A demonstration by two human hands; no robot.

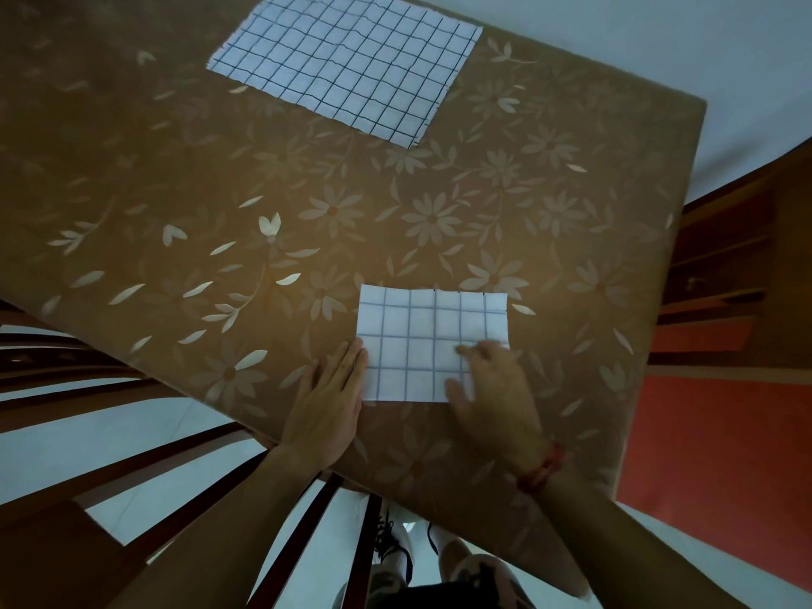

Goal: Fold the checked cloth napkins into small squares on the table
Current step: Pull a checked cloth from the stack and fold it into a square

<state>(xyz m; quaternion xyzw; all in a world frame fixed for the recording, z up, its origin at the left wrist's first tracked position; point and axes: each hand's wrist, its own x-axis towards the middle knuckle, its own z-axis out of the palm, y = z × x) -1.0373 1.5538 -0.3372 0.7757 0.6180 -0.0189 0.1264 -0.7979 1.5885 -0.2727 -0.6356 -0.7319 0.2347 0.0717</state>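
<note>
The fingers [351, 358] of the left hand [327, 402] lie straight and close together, flat on the bench [219, 191], their tips touching the left edge of a folded checked napkin [422, 340]. They grip nothing. The right hand [496, 389] lies palm down over the napkin's near right corner. Its fingers [483, 348] are slightly bent and rest on top of the cloth, with the thumb spread out along the near edge. This hand is a little blurred, but it appears to be pressing the cloth and not pinching it. A red bracelet [542, 468] sits on the right wrist.

The folded napkin is a small white rectangle with thin blue-grey lines. It lies flat near the bench's near edge, right of centre, and the layered edges show along its far side. A second checked napkin [347, 63], larger, with darker lines, is spread out flat at the far side of the bench, well apart from the first.

The bench is covered in a brown tablecloth printed with pale flowers and leaves. A wooden slatted chair [88, 380] stands at the lower left. The person's shoes [395, 551] show below the bench edge.
</note>
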